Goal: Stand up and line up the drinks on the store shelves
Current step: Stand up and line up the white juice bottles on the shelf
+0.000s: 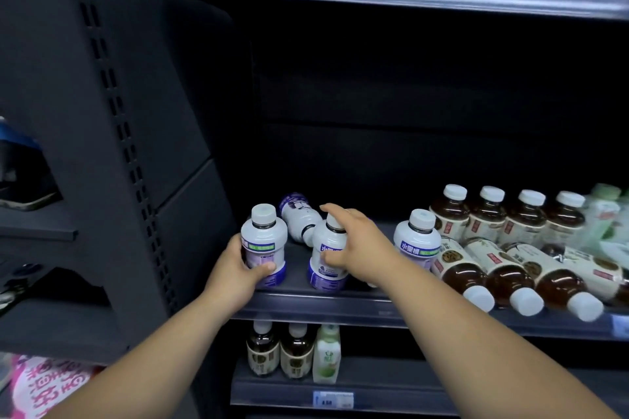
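Your left grip (243,269) is clamped round the lower body of an upright white bottle (263,241) at the left end of the shelf (340,306), near its front edge. Your right grip (354,245) is curled over the shoulder of a second white bottle (326,270) standing just beside it. Behind and between them a fallen white bottle (299,218) lies on its side, a third white bottle (417,241) stands further right, and toward the right end brown tea bottles (486,218) stand along the back while lying tea bottles (492,260) point their caps at the front edge.
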